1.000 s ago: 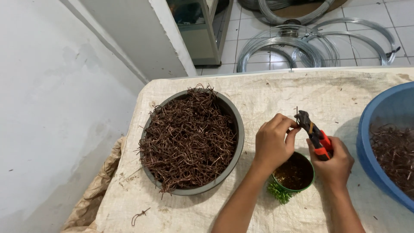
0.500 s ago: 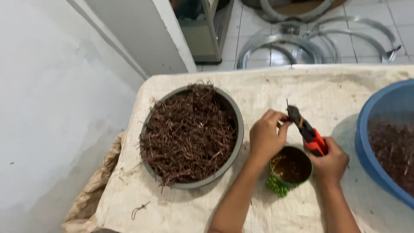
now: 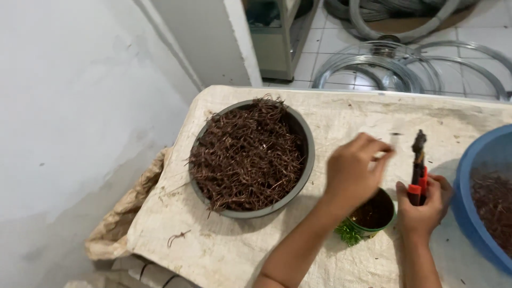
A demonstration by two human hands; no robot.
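A cloth-covered table (image 3: pixel 240 256) carries a blue basin (image 3: pixel 469 213) of brown twigs at its right edge (partly cut off), a loose twig (image 3: pixel 177 237) near the front left corner, and wire coils (image 3: pixel 405 69) on the tiled floor beyond.

Work surface is a table (image 3: pixel 256 250) covered with off-white woven sacking, stained and dusty; the cover hangs crumpled over the left edge. Left of the table: a plain whitewashed wall (image 3: pixel 69 106) with small dark specks, evenly lit. Behind the table, a white pillar (image 3: pixel 213 37), and beside it a pale cabinet (image 3: pixel 277 37) with a glass-fronted part. Floor (image 3: pixel 330 37) is white square tile with dark grout. Coils of grey wire (image 3: pixel 405 69) lie flat on the tiles at upper right. Light is diffuse and soft, shadows faint.
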